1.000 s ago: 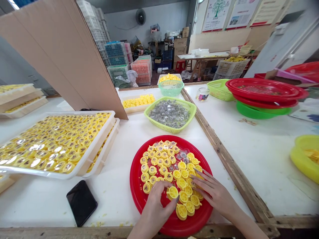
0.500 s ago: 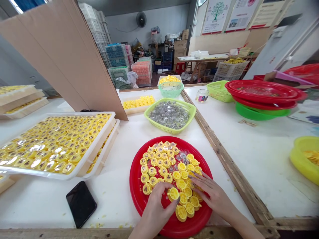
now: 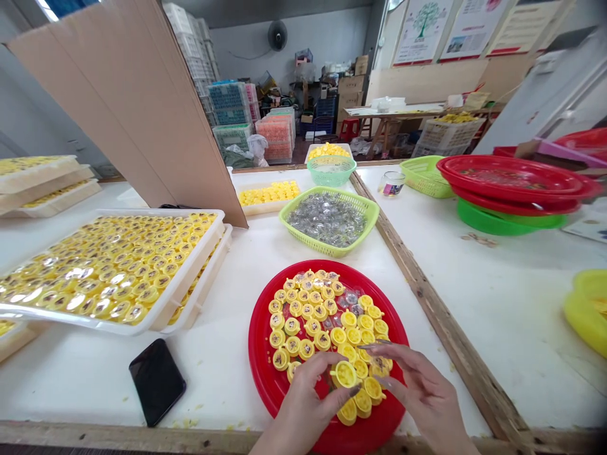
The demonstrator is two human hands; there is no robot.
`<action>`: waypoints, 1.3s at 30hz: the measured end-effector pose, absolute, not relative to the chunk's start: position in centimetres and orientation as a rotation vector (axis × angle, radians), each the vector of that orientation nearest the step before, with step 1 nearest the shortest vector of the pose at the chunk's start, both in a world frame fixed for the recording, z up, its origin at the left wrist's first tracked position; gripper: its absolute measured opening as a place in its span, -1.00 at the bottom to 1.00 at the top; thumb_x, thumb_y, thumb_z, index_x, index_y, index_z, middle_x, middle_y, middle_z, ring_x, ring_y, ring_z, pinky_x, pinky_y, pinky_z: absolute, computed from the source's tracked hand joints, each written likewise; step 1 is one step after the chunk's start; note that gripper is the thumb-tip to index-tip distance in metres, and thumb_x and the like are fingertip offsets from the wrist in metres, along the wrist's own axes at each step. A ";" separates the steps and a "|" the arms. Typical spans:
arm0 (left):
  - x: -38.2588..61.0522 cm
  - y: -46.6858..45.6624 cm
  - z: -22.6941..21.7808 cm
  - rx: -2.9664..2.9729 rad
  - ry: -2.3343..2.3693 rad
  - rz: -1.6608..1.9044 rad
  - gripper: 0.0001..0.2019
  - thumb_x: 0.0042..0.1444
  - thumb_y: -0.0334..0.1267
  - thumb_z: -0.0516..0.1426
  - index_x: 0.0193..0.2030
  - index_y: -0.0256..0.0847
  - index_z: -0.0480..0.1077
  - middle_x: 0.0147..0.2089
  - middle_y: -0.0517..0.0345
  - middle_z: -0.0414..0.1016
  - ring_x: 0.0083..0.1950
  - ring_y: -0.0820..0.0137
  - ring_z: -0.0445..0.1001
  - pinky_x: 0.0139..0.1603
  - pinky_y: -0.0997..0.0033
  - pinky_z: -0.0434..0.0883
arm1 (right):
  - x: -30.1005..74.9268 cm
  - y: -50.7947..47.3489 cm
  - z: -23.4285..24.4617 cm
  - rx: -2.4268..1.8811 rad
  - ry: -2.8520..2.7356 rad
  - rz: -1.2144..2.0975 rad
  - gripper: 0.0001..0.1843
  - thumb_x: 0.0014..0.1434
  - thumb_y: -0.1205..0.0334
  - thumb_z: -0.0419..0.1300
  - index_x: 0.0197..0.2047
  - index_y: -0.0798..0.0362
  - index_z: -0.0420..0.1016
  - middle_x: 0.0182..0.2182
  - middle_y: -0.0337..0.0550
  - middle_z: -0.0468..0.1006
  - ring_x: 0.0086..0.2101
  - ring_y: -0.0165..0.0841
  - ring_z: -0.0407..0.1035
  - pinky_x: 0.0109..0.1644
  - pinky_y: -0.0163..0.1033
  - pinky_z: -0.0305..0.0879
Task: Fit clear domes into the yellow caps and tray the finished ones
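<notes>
Left hand: the left hand (image 3: 303, 407) clamped on a round yellow plastic cap (image 3: 344, 374).
Right hand: the right hand (image 3: 423, 392) open, hovering just beside it.
Cap: held over a round red plastic tray (image 3: 265, 360) crowded with yellow caps (image 3: 303, 316).

The red plate (image 3: 263, 373) seems cut off at the picture's lower edge.

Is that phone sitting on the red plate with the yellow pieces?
No, the black phone lies on the white table, to the left of the red plate.
</notes>
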State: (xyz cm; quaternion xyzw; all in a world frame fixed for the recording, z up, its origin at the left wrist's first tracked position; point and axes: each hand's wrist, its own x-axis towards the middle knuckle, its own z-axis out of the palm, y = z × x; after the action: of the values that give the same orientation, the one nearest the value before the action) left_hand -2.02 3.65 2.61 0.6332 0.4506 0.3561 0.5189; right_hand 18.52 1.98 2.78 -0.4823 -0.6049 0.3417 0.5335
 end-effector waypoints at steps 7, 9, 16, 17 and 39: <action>-1.4 3.7 3.6 1.384 0.922 0.842 -0.75 0.12 -0.39 0.17 -0.05 -0.18 0.49 -0.13 0.12 0.60 -0.12 0.33 0.50 -0.05 0.42 0.40 | 17.6 2.3 3.6 -0.958 -1.976 0.581 -0.52 0.22 0.43 0.19 0.16 -0.17 0.41 0.07 -0.18 0.55 0.10 -0.27 0.41 0.17 -0.18 0.38; -1.4 3.7 3.4 1.364 0.975 0.854 -0.71 0.10 -0.41 0.17 -0.02 -0.19 0.48 -0.12 0.11 0.60 -0.12 0.32 0.50 -0.05 0.41 0.41 | 17.2 2.3 3.5 -0.930 -2.034 0.493 -0.52 0.23 0.42 0.16 0.18 -0.10 0.41 0.19 -0.09 0.44 0.17 -0.21 0.33 0.18 -0.14 0.37; -1.3 3.5 3.5 1.459 1.103 0.940 -0.72 0.07 -0.38 0.18 -0.06 -0.16 0.53 -0.14 0.11 0.63 -0.14 0.30 0.54 -0.10 0.41 0.45 | 14.6 1.9 2.5 -1.106 -1.703 0.398 -0.70 0.21 0.36 0.23 -0.02 -0.15 0.55 -0.08 -0.10 0.58 -0.09 -0.24 0.51 -0.06 -0.18 0.54; -1.3 3.5 3.6 1.464 1.110 0.950 -0.71 0.07 -0.37 0.18 -0.04 -0.14 0.53 -0.12 0.11 0.64 -0.12 0.29 0.55 -0.08 0.39 0.45 | 14.3 1.9 2.4 -1.105 -1.666 0.429 -0.69 0.21 0.37 0.22 -0.02 -0.16 0.54 -0.12 -0.12 0.59 -0.11 -0.24 0.52 -0.07 -0.16 0.55; -3.9 2.3 6.8 1.611 0.892 0.791 -0.41 0.10 -0.15 0.24 0.29 -0.11 0.28 0.30 -0.11 0.33 0.30 0.00 0.29 0.30 0.07 0.25 | 14.9 0.4 2.0 -1.131 -1.575 0.652 -0.50 0.26 0.20 0.18 0.25 -0.21 0.29 0.04 -0.07 0.57 0.01 -0.03 0.47 0.03 0.01 0.52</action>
State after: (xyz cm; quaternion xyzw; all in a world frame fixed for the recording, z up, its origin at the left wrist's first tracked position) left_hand -3.95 2.28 6.77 0.6773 0.3751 0.3325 0.5385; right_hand 14.94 0.41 2.01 -0.4721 -0.6570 0.2722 0.5209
